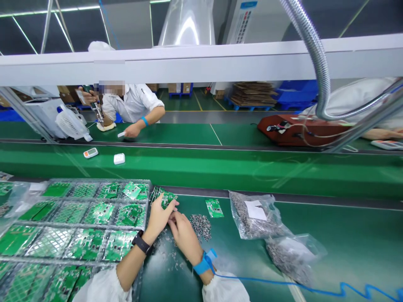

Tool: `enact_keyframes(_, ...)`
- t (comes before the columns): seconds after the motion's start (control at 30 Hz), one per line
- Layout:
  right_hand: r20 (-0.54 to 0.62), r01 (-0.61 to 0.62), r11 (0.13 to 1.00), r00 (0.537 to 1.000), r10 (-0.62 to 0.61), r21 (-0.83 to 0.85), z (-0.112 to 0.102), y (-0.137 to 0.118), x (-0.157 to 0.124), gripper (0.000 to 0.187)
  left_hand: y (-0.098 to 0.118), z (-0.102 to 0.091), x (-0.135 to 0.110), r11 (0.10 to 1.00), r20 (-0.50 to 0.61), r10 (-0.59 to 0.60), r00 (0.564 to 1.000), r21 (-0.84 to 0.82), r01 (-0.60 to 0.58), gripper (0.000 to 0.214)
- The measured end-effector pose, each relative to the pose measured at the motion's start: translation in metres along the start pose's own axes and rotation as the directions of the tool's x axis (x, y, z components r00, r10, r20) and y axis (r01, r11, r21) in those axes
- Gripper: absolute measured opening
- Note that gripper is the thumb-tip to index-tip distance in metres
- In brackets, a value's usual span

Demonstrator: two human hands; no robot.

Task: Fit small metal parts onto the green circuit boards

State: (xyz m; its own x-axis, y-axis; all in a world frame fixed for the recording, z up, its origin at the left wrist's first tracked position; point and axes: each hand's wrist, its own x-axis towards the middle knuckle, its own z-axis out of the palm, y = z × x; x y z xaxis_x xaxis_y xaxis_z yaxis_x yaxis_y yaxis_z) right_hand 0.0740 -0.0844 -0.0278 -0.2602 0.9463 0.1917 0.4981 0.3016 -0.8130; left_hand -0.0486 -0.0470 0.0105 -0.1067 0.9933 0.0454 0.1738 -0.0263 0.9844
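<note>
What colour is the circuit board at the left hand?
Green: the circuit board at the left hand shows best in the head view.

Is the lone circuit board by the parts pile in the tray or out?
Out: the circuit board lies on the green worktop, right of the tray.

Light: bright, even, indoor | thin glowing strips (50, 11) upper left | hard white glare on clear plastic cover (188, 25) | glints on bags (247, 209) | pale sheen on green tabletop (352, 235) | shadows soft | wide-angle stretch toward lower corners | metal parts (201, 226) fuzzy | pixelated patch over co-worker's (135, 100) head
</note>
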Motion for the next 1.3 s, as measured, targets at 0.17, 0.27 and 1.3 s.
enact_keyframes(0.17,-0.16,-0.11,0.842,0.961,0.225,0.528,-0.018,0.009,0.004,0.021,-0.003,0.0,0.0,1.0,0.01,0.009,1.0,0.01,-0.009,0.025)
enact_keyframes(0.27,-0.212,-0.1,0.781,0.934,0.287,0.616,-0.024,0.01,0.005,0.03,-0.005,0.003,-0.001,1.0,0.074,-0.004,0.997,-0.027,0.006,0.025)
enact_keyframes(1.3,-0.029,-0.198,0.51,0.915,0.402,0.837,-0.033,0.011,0.007,0.038,0.004,0.006,-0.007,0.99,0.15,0.078,0.986,0.105,-0.095,0.023)
